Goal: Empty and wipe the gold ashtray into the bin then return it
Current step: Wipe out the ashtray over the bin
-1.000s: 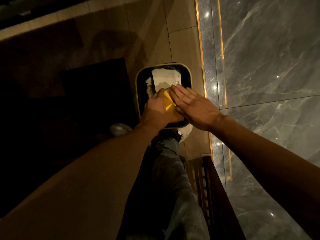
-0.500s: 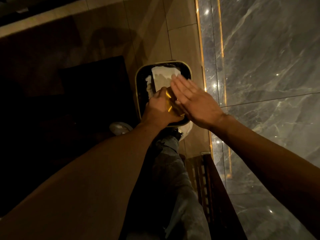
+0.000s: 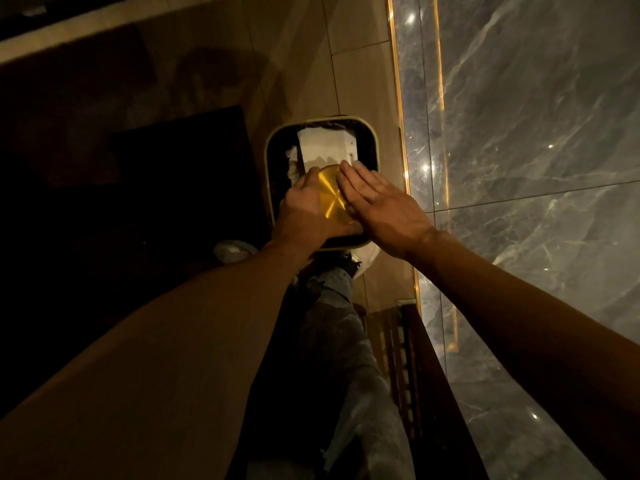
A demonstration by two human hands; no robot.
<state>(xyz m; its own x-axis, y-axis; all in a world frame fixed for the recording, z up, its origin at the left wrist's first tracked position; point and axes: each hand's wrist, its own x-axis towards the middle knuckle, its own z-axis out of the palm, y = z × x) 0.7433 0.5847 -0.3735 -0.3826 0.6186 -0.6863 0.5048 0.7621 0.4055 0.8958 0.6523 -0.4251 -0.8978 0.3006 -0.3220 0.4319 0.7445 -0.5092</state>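
Note:
The gold ashtray (image 3: 330,195) is held upside down over the bin (image 3: 373,147), its round brushed base facing up. My left hand (image 3: 304,213) grips its left edge. My right hand (image 3: 377,206) lies flat with fingers extended against the ashtray's right side. The bin is a rounded square with a pale rim and a dark inside, holding white paper (image 3: 325,145) near its far end. The ashtray's inside is hidden.
Grey marble wall (image 3: 536,133) with a gold strip (image 3: 401,116) runs along the right. A dark mat (image 3: 180,174) lies left of the bin on the tan floor. A dark wooden piece (image 3: 426,375) stands near right. My jeans leg (image 3: 346,341) and shoe (image 3: 232,251) are below.
The ashtray has turned so more of its round gold base shows. My right hand's fingers have shifted slightly along its right side. Both hands stay over the bin.

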